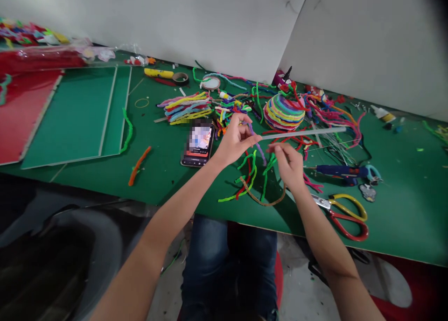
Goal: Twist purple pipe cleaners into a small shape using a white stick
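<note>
My left hand point(241, 136) is closed, thumb and fingers pinched on a translucent white stick point(308, 133) that points right. A purple pipe cleaner point(259, 150) hangs beside its fingertips. My right hand point(289, 164) is just right of it and lower, with fingers curled together; what it pinches is too small to make out. Green pipe cleaners point(265, 178) and a brown one point(261, 202) lie beneath the hands. Behind them is a striped, multicoloured dome point(284, 112).
A phone point(199, 143) lies left of my left hand. Scissors point(346, 216) and a blue glue gun point(341, 171) are at the right. Green boards point(70, 118), an orange pipe cleaner point(139, 166) and a colourful bundle point(189, 107) are on the green table point(413, 209).
</note>
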A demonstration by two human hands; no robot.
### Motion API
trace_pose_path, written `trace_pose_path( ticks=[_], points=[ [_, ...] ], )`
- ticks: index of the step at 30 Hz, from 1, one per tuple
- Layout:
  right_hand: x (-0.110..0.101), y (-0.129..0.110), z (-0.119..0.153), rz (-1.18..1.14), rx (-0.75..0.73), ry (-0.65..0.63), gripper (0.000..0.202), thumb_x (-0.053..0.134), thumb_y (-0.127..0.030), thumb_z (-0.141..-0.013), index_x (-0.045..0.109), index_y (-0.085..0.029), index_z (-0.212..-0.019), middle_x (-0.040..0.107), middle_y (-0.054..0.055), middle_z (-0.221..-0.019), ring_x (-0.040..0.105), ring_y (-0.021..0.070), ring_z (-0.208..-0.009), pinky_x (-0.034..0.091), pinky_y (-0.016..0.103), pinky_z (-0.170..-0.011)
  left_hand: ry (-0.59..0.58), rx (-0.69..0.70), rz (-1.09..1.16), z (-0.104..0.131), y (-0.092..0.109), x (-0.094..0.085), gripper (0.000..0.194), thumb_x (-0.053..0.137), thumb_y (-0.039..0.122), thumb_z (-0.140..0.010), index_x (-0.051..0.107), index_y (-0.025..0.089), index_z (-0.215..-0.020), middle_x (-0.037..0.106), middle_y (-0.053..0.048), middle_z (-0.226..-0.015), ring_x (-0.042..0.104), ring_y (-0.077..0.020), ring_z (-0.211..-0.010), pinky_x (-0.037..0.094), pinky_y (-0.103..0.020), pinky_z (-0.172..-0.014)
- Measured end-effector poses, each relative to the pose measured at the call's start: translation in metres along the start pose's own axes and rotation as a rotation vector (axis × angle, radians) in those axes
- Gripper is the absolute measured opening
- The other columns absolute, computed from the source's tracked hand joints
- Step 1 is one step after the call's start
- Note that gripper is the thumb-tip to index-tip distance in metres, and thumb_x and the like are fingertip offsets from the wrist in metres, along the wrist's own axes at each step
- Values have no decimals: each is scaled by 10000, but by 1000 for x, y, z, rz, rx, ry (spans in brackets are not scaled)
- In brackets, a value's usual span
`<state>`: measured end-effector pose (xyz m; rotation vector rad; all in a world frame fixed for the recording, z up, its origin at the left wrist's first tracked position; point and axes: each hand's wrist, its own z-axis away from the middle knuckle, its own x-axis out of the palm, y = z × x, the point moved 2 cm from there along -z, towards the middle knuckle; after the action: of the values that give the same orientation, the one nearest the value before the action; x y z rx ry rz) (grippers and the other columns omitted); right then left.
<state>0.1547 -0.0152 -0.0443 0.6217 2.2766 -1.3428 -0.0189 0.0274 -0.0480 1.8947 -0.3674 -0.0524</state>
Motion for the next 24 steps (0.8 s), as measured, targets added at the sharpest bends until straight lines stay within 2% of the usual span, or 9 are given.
trace_pose_path(
  ticks=[3, 6, 8, 11, 16, 18, 20, 22, 24],
  points=[
    [-3, 5, -3, 62, -84, 147, 380, 520, -398, -860, 517, -207, -1188, 608, 116, -1176, 588, 238, -1084, 482, 414, -911, -136, -62, 76, 3, 7, 6, 409, 713, 433, -725, 434, 219, -934, 523, 60, -624, 554, -77, -538, 393, -193, -475],
    [-2, -1, -4, 180, -230, 97, 633, 591, -435, -802, 358, -217, -1349, 443, 142, -1392, 396, 294, -1319, 350, 506, -1059, -275, -113, 149, 7, 12, 11, 375, 702, 426, -735, 430, 197, -852, 553, 45, -630, 552, -66, -538, 395, -182, -472],
    [1, -6, -3, 219, -285, 17, 581, 534, -434, -840, 351, -231, -1353, 466, 126, -1379, 373, 288, -1341, 279, 530, -1099, -341, -136, 183, 9, 15, 13, 364, 704, 413, -738, 449, 189, -870, 565, 45, -624, 544, -57, -526, 400, -176, -478],
    [6, -9, -2, 220, -319, -95, 391, 434, -383, -902, 445, -243, -1267, 581, 91, -1244, 471, 252, -1267, 210, 534, -1129, -378, -174, 201, 10, 16, 12, 386, 709, 412, -732, 454, 191, -919, 600, 40, -634, 547, -55, -510, 396, -173, -471],
    [10, -9, -6, 164, -290, -24, 531, 472, -450, -870, 365, -209, -1331, 471, 137, -1368, 390, 272, -1330, 248, 527, -1110, -428, -245, 225, 12, 19, 9, 437, 731, 420, -705, 423, 200, -924, 640, 32, -647, 579, -65, -505, 399, -163, -449],
    [13, -9, -7, 155, -306, -64, 382, 454, -406, -890, 462, -235, -1232, 578, 98, -1235, 490, 250, -1237, 244, 530, -1107, -439, -240, 252, 12, 21, 8, 451, 735, 406, -704, 421, 202, -956, 645, 37, -642, 554, -49, -465, 381, -151, -424],
    [13, -9, -7, 111, -307, -67, 211, 426, -334, -916, 549, -240, -1060, 654, 45, -978, 615, 197, -990, 352, 488, -1037, -423, -228, 259, 11, 23, 6, 477, 747, 402, -690, 419, 205, -974, 649, 43, -635, 520, -38, -422, 347, -145, -388],
    [12, -8, -7, 46, -270, 20, 166, 414, -286, -926, 566, -223, -951, 623, 21, -820, 611, 156, -774, 476, 392, -851, -383, -219, 250, 9, 24, 3, 501, 768, 407, -661, 426, 204, -966, 647, 46, -624, 517, -42, -416, 342, -145, -375],
    [9, -8, -6, 27, -240, 120, 155, 427, -266, -922, 571, -209, -912, 593, 25, -784, 578, 150, -717, 480, 323, -698, -333, -200, 240, 7, 22, 1, 495, 781, 421, -637, 456, 196, -934, 641, 42, -621, 552, -57, -461, 386, -153, -403]
  ],
)
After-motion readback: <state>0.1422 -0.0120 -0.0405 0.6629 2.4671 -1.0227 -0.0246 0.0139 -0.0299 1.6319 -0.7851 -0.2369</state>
